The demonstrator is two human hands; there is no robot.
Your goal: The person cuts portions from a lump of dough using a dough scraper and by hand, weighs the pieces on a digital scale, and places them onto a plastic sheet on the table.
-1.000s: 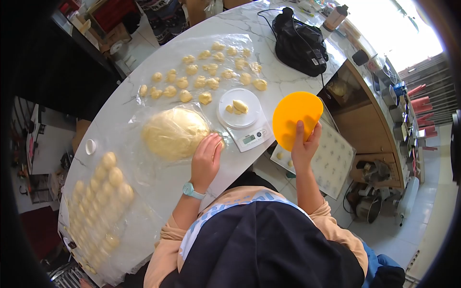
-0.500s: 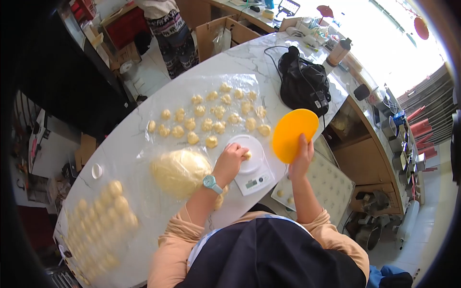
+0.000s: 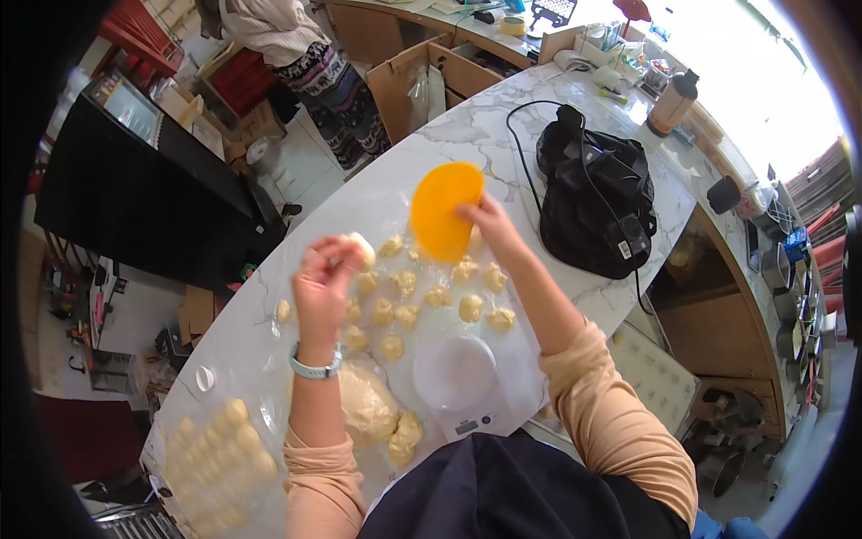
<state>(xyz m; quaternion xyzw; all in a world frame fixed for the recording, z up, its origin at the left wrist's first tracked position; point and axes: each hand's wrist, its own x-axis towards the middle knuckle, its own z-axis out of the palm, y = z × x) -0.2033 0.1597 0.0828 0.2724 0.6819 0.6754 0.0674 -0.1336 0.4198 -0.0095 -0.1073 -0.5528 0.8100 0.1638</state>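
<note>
My left hand, with a light blue watch on its wrist, is raised over the far left of the dough pieces. Its fingers pinch a pale dough ball. My right hand grips a flat, oval yellow-orange dough scraper above the far pieces, hiding some of them. Several small dough lumps lie on plastic film between my arms. Nearer me, the white kitchen scale has nothing on its round plate. A large dough mass sits left of it, partly behind my left forearm, with a loose dough chunk alongside.
Rows of dough balls lie under plastic at the lower left, near a small white cap. A black bag with a cable and a brown bottle stand at the right. Another person stands beyond the counter.
My left hand has moved off the scale, away from me and leftward, carrying dough. My right hand has swung the scraper left over the dough pieces. The view has shifted.
</note>
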